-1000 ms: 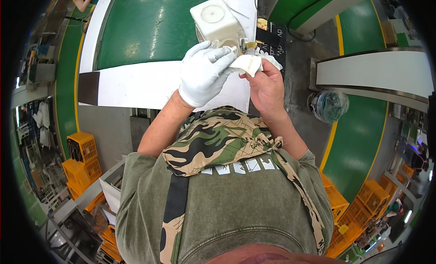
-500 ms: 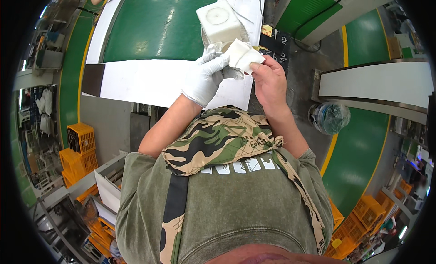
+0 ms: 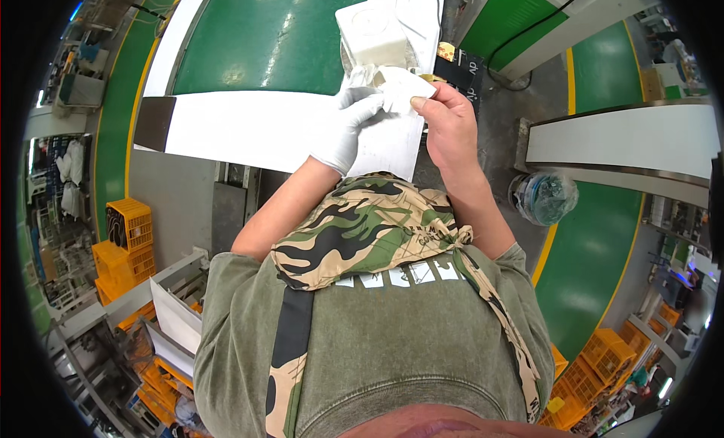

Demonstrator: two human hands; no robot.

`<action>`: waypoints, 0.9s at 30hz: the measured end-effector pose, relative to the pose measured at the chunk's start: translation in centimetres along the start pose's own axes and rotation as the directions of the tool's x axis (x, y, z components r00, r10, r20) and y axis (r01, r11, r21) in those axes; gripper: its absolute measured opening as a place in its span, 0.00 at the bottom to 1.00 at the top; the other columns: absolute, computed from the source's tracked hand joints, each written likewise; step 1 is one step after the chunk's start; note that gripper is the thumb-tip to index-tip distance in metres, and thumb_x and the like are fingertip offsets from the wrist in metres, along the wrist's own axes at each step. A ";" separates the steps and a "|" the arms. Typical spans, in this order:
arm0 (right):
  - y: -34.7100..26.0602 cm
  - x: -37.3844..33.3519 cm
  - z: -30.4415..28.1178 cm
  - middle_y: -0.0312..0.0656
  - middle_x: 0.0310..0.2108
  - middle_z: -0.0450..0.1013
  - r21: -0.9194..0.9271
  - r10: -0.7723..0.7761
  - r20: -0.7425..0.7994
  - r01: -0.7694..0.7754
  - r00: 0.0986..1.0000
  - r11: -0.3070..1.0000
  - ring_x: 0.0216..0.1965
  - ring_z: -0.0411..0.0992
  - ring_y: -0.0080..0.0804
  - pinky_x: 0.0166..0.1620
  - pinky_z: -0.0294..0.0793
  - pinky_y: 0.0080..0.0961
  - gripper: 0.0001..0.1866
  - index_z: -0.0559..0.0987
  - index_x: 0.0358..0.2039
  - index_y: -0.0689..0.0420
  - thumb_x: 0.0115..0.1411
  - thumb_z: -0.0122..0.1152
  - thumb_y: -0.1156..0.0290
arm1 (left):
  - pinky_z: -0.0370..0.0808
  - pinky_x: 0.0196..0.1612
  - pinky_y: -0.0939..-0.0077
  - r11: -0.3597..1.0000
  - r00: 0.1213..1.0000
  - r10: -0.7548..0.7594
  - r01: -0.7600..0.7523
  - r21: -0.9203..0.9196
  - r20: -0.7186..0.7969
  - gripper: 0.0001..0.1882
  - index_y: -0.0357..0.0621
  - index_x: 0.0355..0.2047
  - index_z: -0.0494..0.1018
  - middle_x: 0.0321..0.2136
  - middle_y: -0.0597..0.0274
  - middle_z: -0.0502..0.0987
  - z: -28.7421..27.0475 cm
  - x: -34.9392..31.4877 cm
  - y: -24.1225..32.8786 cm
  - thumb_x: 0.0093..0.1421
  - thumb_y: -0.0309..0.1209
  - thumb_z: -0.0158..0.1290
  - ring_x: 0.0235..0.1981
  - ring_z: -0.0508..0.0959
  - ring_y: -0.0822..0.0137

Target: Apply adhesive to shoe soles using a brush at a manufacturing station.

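Judging by its folds, the thin white cloth-like sheet [image 3: 404,90] seems light and limp, best held at the edge the bare right hand [image 3: 450,125] pinches; white-gloved left hand [image 3: 348,127], grip unclear.

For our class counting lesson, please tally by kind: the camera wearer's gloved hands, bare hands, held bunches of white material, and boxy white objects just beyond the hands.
Gloved left hand: 1
Bare right hand: 1
Held bunch of white material: 1
Boxy white object: 1
Total: 4
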State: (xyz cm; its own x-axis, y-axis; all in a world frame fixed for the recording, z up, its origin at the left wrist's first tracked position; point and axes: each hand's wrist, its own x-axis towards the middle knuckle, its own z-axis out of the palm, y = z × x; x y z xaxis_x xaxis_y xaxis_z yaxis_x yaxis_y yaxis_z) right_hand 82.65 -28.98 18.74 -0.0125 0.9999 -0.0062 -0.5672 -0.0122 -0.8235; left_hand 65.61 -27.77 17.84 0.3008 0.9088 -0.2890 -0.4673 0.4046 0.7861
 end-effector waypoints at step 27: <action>-1.3 0.0 -0.6 0.41 0.38 0.77 0.265 0.226 0.036 -0.228 0.973 0.937 0.39 0.76 0.29 0.45 0.75 0.32 0.13 0.75 0.42 0.62 0.55 0.55 0.78 | 0.75 0.52 0.57 0.972 0.993 0.088 -0.070 -0.223 0.073 0.17 0.38 0.46 0.69 0.46 0.53 0.75 -1.1 0.8 0.4 0.60 0.32 0.57 0.49 0.76 0.61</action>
State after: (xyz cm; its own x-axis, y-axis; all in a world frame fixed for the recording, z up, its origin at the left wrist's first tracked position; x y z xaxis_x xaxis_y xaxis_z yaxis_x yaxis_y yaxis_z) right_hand 83.88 -28.99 19.43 -0.1702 0.9703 -0.1722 -0.7470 -0.2410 -0.6197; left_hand 64.71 -26.78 17.36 0.3180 0.9312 -0.1782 -0.6611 0.3525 0.6623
